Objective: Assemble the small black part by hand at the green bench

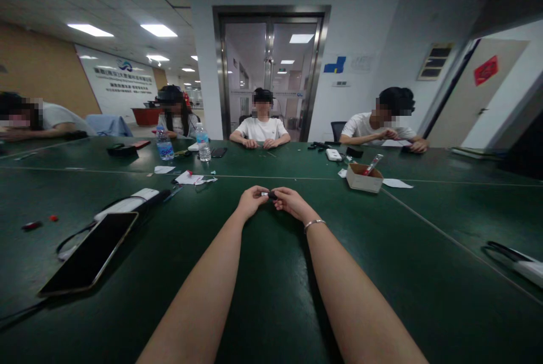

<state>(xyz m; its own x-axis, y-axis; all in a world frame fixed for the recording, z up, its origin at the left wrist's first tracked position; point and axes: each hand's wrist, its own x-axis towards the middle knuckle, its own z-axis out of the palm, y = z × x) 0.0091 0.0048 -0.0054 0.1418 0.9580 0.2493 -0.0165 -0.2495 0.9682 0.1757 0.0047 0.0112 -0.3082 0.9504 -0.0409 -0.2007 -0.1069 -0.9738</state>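
Observation:
Both my hands meet over the green table (271, 273), pinching a small black object with a silvery end (272, 195) between them. It is too small to tell its exact kind. My left hand (251, 201) has thumb and fingers closed at the silvery end. On the black end, the fingertips of my right hand (292, 203) are closed. A metal bracelet (314, 224) circles my right wrist. Whether the two ends are one piece or two cannot be made out.
To the left lie a phone (91, 254), a white power bank (127, 204) with a cable and a red bit (53, 218). Two water bottles (203, 143) stand further back. A cardboard box (363, 178) sits right of my hands. Several people sit across the table.

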